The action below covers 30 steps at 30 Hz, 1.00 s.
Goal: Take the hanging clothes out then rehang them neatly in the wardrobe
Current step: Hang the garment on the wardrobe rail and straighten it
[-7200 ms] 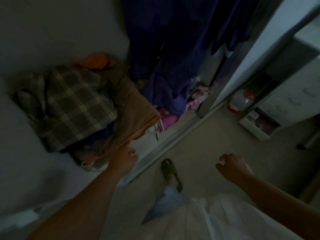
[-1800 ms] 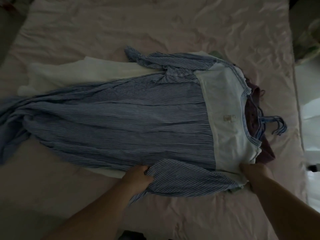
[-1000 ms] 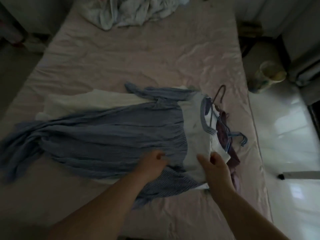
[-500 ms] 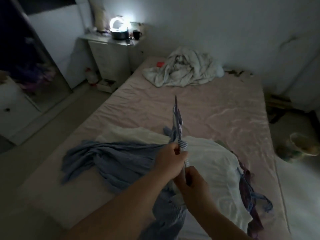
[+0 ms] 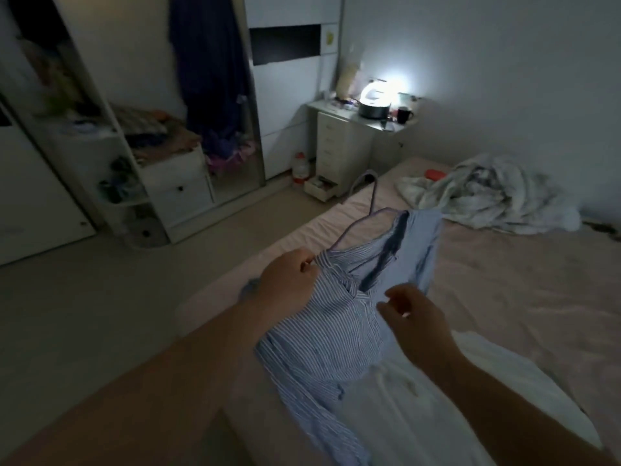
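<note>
Striped blue shirt [image 5: 336, 327] hangs on its hanger [image 5: 361, 223] above the bed [image 5: 521, 280]; my left hand [image 5: 285, 280] pinches its shoulder, right hand [image 5: 416, 321] fingers loosely curled, holding nothing.

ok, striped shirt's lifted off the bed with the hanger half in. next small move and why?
Probably tug the collar up over the bare hanger arm. The left hand grips the striped shirt at that shoulder, where the arm pokes out uncovered; the right hand is at the collar's other side, apparently pinching it. Squared up, it can go to the wardrobe.

Striped cloth shirt [image 5: 331, 334] — thin, matt — on smooth hanger [image 5: 361, 227]; sheet [image 5: 504, 297] faintly glossy.
</note>
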Tool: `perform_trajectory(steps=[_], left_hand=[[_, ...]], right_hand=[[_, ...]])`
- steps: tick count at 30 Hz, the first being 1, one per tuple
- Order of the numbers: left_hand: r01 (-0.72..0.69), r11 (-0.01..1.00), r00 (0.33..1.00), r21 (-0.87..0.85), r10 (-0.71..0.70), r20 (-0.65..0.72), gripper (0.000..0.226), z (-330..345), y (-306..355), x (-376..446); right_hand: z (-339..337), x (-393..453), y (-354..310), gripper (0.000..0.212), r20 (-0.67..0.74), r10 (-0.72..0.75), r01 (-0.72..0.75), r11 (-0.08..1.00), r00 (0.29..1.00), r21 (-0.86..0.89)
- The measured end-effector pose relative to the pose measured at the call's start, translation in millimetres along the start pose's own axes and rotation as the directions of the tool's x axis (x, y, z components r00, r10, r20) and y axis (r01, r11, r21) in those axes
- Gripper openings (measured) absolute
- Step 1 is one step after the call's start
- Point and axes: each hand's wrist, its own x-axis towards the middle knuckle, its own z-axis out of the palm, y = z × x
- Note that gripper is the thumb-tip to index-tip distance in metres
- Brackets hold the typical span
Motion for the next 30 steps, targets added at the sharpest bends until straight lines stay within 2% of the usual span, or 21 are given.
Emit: perform_trajectory(steps=[7, 11, 14, 17, 19, 21, 25, 30], left_hand=[[-0.074, 0.995, 0.984, 0.063, 0.083, -0.155, 0.031, -148.8, -107.1, 16.4], [-0.153, 0.985, 0.960, 0.076, 0.166, -0.225, 0.038, -240.5, -155.3, 21.5], [-0.181, 0.976, 0.932, 0.121, 0.209, -0.295, 0.039, -302.4, -186.7, 24.0], [-0.177, 0.975, 0.921, 0.135, 0.212, -0.328, 0.026, -348.0, -206.9, 23.4], [-0.165, 0.975, 0.905, 0.147, 0.209, -0.371, 0.027, -378.5, -224.5, 23.3], [-0.149, 0.974, 0.888, 0.171, 0.208, -0.411, 0.024, -405.2, -242.1, 24.4], [-0.048, 0.979, 0.831, 0.200, 0.150, -0.536, 0.020, -454.4, -272.4, 36.7], [0.077, 0.983, 0.807, 0.169, 0.038, -0.590, 0.034, -503.1, -322.0, 73.3]], right_hand=[[49.6, 82.3, -114.3, 0.053, -0.214, -0.147, 0.076, 0.948, 0.966, -0.308], [79.3, 119.3, -187.6, 0.060, -0.220, -0.320, 0.179, 0.853, 0.922, -0.490], [103.7, 141.0, -239.9, 0.068, -0.186, -0.451, 0.290, 0.787, 0.873, -0.545], [118.5, 154.3, -295.2, 0.051, -0.103, -0.503, 0.382, 0.759, 0.858, -0.527], [133.2, 164.8, -336.2, 0.032, 0.021, -0.539, 0.480, 0.732, 0.842, -0.483], [149.1, 172.5, -371.7, 0.024, 0.117, -0.559, 0.545, 0.706, 0.821, -0.453], [182.7, 197.3, -424.4, 0.038, 0.096, -0.628, 0.601, 0.673, 0.772, -0.430], [219.2, 244.6, -484.5, 0.020, 0.077, -0.686, 0.649, 0.638, 0.724, -0.415]])
